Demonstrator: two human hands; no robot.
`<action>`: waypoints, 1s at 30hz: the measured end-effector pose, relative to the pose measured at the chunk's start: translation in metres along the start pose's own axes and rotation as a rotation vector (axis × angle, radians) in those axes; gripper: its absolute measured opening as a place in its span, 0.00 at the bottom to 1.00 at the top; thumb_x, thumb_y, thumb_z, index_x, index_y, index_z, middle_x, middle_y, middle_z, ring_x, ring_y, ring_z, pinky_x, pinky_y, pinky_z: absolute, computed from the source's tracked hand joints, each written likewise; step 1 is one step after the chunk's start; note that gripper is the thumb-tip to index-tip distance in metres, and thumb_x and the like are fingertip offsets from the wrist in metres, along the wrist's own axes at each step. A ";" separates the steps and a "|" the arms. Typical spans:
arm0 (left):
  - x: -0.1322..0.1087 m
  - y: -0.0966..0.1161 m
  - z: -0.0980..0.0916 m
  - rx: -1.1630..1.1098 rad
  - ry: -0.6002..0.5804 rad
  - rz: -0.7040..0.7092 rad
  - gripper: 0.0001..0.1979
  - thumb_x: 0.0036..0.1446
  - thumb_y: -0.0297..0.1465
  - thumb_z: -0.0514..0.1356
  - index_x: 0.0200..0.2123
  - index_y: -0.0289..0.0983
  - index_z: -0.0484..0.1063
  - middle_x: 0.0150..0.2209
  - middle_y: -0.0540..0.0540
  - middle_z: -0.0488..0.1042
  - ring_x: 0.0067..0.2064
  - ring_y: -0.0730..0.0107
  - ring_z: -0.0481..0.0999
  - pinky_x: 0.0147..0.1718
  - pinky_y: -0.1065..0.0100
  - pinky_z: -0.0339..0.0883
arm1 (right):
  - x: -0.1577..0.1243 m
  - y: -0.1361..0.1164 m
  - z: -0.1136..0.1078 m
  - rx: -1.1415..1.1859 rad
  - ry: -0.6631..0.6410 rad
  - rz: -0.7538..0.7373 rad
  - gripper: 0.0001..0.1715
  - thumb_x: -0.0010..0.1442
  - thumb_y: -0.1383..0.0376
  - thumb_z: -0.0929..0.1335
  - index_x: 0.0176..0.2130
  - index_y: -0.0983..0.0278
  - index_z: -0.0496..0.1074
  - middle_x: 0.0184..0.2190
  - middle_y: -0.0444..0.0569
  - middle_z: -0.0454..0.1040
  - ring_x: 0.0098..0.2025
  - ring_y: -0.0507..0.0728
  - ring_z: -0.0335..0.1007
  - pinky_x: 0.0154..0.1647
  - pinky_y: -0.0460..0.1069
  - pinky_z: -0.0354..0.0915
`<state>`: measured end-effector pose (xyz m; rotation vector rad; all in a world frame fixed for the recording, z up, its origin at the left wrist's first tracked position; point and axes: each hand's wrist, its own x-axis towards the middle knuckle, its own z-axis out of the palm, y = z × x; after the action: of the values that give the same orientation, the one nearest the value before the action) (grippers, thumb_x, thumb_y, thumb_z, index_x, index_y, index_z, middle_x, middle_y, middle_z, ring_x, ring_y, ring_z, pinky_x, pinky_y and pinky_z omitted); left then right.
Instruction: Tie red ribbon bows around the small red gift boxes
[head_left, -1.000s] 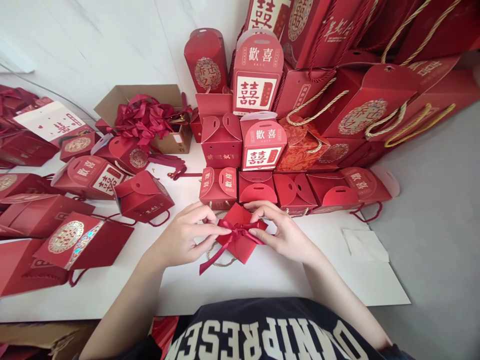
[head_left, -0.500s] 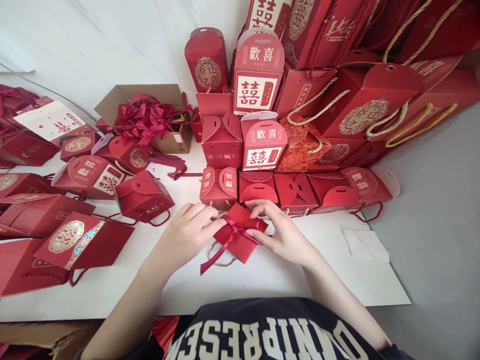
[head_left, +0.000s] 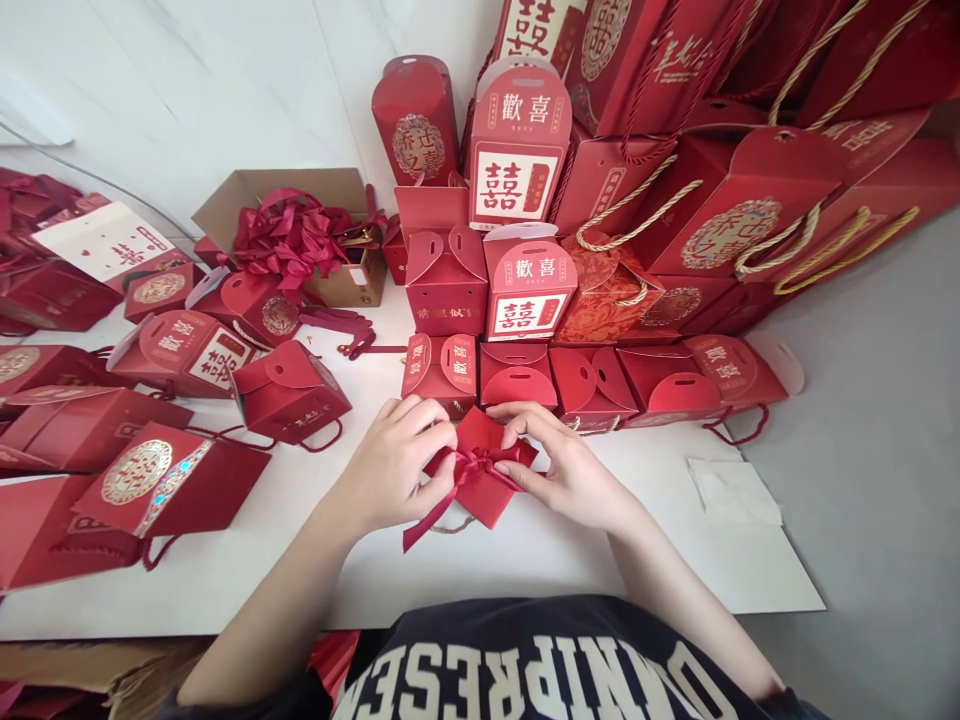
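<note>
Before me on the white table sits a small red gift box (head_left: 491,500), its square top facing up. A dark red ribbon (head_left: 429,522) is tied in a bow over the top, one tail hanging toward me at the lower left. My left hand (head_left: 409,465) pinches the bow's left loop between thumb and fingers. At the other side, my right hand (head_left: 559,468) grips the right part of the bow, thumb close to the knot. Part of a twisted cord handle (head_left: 456,526) shows under the box's near left edge.
A row of red boxes (head_left: 517,375) stands right behind my hands, with stacked boxes and gift bags (head_left: 727,220) beyond. On the left lie more red boxes (head_left: 187,485) and a cardboard carton (head_left: 367,285) of ribbons. A white tissue (head_left: 731,490) lies at the right.
My left hand has shifted right, closer to the knot, and its fingers have closed on the bow's left loop. My right hand stays almost in place.
</note>
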<state>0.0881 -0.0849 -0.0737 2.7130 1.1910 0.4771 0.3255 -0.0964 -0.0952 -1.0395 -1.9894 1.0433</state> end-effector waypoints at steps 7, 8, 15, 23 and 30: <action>0.006 0.001 0.011 -0.106 -0.038 -0.099 0.22 0.56 0.48 0.60 0.25 0.36 0.64 0.30 0.49 0.65 0.34 0.68 0.64 0.38 0.63 0.57 | 0.000 0.001 -0.001 -0.023 0.013 0.044 0.11 0.60 0.65 0.69 0.35 0.59 0.60 0.56 0.48 0.66 0.59 0.57 0.63 0.58 0.54 0.59; 0.006 0.000 0.011 -0.119 -0.041 -0.106 0.22 0.55 0.49 0.60 0.24 0.36 0.63 0.29 0.50 0.65 0.34 0.69 0.64 0.38 0.63 0.57 | 0.000 0.001 -0.001 -0.027 0.009 0.052 0.11 0.60 0.65 0.69 0.35 0.59 0.61 0.56 0.48 0.66 0.58 0.57 0.63 0.58 0.54 0.59; 0.005 -0.004 0.013 -0.193 -0.025 -0.119 0.23 0.53 0.49 0.63 0.24 0.36 0.62 0.28 0.51 0.65 0.33 0.70 0.64 0.38 0.65 0.57 | 0.001 0.002 -0.001 -0.029 -0.040 0.120 0.13 0.59 0.62 0.71 0.36 0.59 0.61 0.54 0.48 0.68 0.56 0.57 0.66 0.55 0.54 0.61; 0.005 -0.004 0.016 -0.212 0.008 -0.102 0.22 0.52 0.46 0.65 0.23 0.36 0.62 0.26 0.52 0.64 0.32 0.71 0.63 0.37 0.65 0.59 | 0.005 -0.002 -0.003 -0.034 -0.077 0.145 0.13 0.59 0.63 0.71 0.32 0.60 0.60 0.55 0.50 0.66 0.59 0.59 0.63 0.58 0.56 0.59; 0.004 -0.004 0.018 -0.231 0.029 -0.089 0.21 0.53 0.45 0.64 0.23 0.36 0.62 0.25 0.52 0.64 0.31 0.71 0.63 0.37 0.65 0.60 | 0.005 -0.008 -0.004 -0.054 -0.093 0.097 0.09 0.60 0.67 0.69 0.39 0.59 0.64 0.57 0.51 0.64 0.61 0.59 0.61 0.58 0.56 0.60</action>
<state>0.0943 -0.0793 -0.0904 2.4567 1.1776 0.6031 0.3239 -0.0934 -0.0853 -1.1453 -2.0685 1.1130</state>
